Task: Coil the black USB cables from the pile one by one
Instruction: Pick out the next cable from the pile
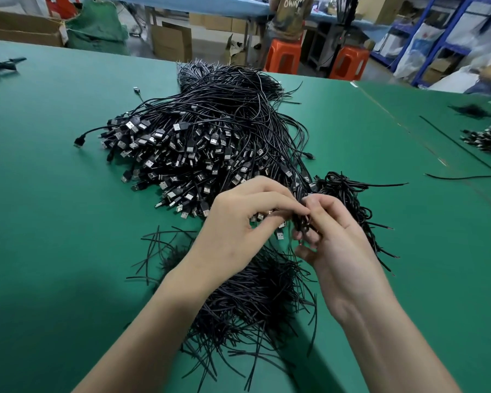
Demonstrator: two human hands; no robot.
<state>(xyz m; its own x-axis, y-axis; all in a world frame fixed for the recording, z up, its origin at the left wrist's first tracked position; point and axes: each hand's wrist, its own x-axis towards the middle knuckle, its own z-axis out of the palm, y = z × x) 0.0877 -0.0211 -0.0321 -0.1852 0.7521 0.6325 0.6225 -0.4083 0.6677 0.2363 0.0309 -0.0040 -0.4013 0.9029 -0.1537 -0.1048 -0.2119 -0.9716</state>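
1. Bright, even light is falling from above across the flat green matte counter [54, 194], showing its colour strongly and without glare.
2. A broad, soft-edged dark shadow is lying on the counter's near-left part, and fainter shadows are running beside both forearms.
3. The silver plugs in the big pile of black USB cables [199, 143] are catching small white glints.
4. The fingers [302, 236] of the right hand [338, 251] are smearing slightly, as is the thin black cable [302, 219] that they and the left hand [238, 222] are pinching.
5. The wide lens is bowing the counter's far edge and stretching the forearms at the bottom.
6. The blue metal shelving [442, 38] and the right margin are looking soft and streaked.
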